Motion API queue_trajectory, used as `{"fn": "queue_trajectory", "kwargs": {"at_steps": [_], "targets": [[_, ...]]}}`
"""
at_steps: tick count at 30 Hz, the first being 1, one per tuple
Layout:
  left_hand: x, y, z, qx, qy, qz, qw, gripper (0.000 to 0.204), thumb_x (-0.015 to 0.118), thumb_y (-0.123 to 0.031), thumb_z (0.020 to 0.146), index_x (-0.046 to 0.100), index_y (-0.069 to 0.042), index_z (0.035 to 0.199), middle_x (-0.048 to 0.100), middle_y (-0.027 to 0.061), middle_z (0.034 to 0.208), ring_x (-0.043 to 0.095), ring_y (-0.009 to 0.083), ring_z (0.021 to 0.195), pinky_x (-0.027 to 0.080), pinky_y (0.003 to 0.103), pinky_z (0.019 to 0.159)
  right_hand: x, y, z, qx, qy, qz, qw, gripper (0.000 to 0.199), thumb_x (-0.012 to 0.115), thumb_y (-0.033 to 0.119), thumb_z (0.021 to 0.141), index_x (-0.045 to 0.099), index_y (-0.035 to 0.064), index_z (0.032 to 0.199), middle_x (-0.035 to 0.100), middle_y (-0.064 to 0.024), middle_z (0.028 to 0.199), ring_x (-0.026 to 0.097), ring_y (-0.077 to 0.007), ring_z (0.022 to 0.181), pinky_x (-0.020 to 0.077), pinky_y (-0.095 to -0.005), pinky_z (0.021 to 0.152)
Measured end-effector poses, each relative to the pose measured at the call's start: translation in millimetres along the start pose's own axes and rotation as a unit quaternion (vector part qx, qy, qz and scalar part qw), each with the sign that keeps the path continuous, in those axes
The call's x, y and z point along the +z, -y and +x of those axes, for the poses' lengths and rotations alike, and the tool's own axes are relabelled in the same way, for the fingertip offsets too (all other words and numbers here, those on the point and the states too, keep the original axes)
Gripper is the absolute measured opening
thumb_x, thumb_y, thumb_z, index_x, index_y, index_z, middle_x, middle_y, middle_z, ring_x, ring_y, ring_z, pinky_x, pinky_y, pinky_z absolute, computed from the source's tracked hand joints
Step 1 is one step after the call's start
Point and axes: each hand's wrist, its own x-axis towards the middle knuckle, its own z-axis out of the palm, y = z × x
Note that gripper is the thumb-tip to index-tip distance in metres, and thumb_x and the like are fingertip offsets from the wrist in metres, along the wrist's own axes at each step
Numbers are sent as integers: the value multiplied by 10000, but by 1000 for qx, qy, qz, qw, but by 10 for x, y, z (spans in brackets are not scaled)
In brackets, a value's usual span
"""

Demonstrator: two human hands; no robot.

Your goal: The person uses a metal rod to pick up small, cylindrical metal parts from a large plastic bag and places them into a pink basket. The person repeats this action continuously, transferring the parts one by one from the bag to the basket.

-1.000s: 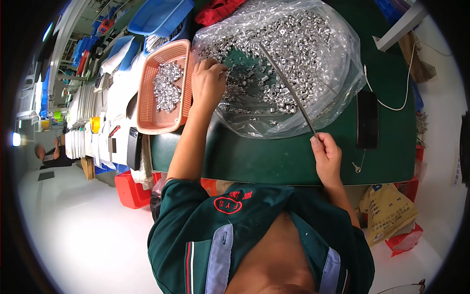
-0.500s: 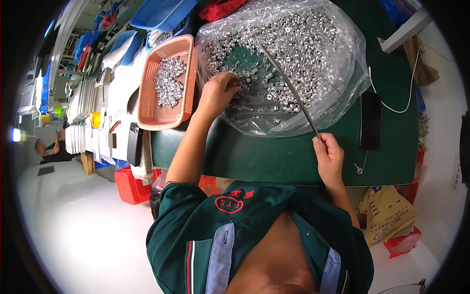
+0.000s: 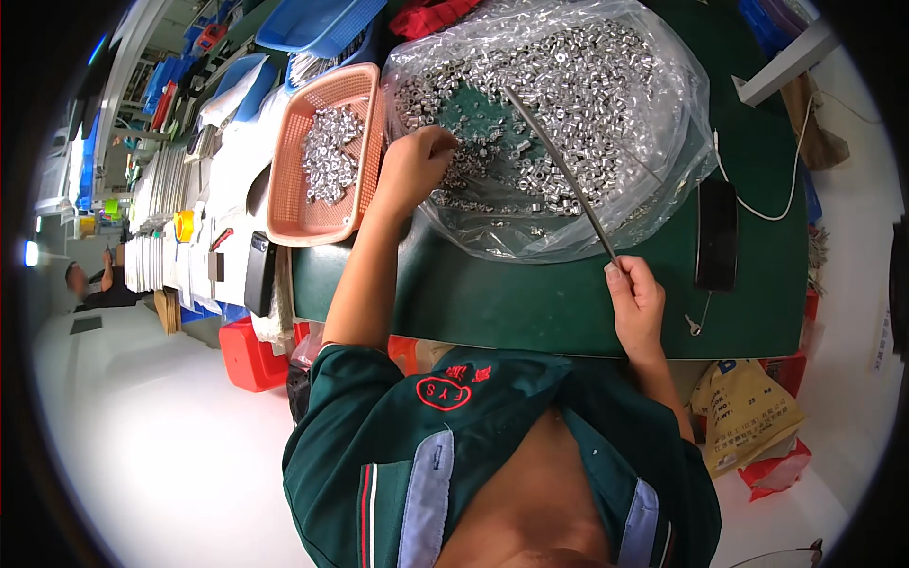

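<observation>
A clear plastic bag (image 3: 492, 244) lies spread on the green table, with a heap of small silver metal pieces (image 3: 587, 104) on it. At the heap's left edge is my left hand (image 3: 409, 172), its fingers curled in toward the thumb. What they hold, if anything, is hidden. My right hand (image 3: 638, 301), near the table's front edge, pinches the lower end of a long thin metal rod (image 3: 561, 168). The rod slants up and left across the heap. Left of my left hand stands a pink plastic basket (image 3: 284, 180) with more silver pieces (image 3: 331, 156) inside.
A black phone (image 3: 716, 237) and a small key (image 3: 694, 327) lie on the table at right, beside a white cable (image 3: 772, 216). Blue baskets (image 3: 312, 24) and a red cloth (image 3: 426, 17) are at the back. Stacked papers (image 3: 147, 260) stand at left. Another person (image 3: 104, 289) is far left.
My left hand has shifted slightly up and left, toward the pink basket, and its fingers look more curled. My right hand and the rod have hardly moved.
</observation>
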Motion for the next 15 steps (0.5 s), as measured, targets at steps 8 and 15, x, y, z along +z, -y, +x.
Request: {"fn": "queue_trajectory", "kwargs": {"at_steps": [8, 15], "targets": [[89, 70, 86, 99, 26, 152, 983, 208, 665, -121, 778, 680, -46, 971, 661, 162, 924, 634, 344, 884, 495, 402, 810, 5, 21, 1, 9, -1, 8, 1000, 129, 610, 117, 933, 584, -7, 907, 469, 24, 620, 387, -37, 571, 340, -215, 508], [51, -85, 115, 100, 6, 60, 993, 225, 677, -134, 809, 668, -50, 1017, 673, 141, 927, 653, 286, 845, 500, 355, 758, 1, 16, 3, -2, -3, -3, 1000, 125, 610, 111, 932, 585, -9, 912, 478, 18, 622, 395, -40, 572, 347, -219, 509]]}}
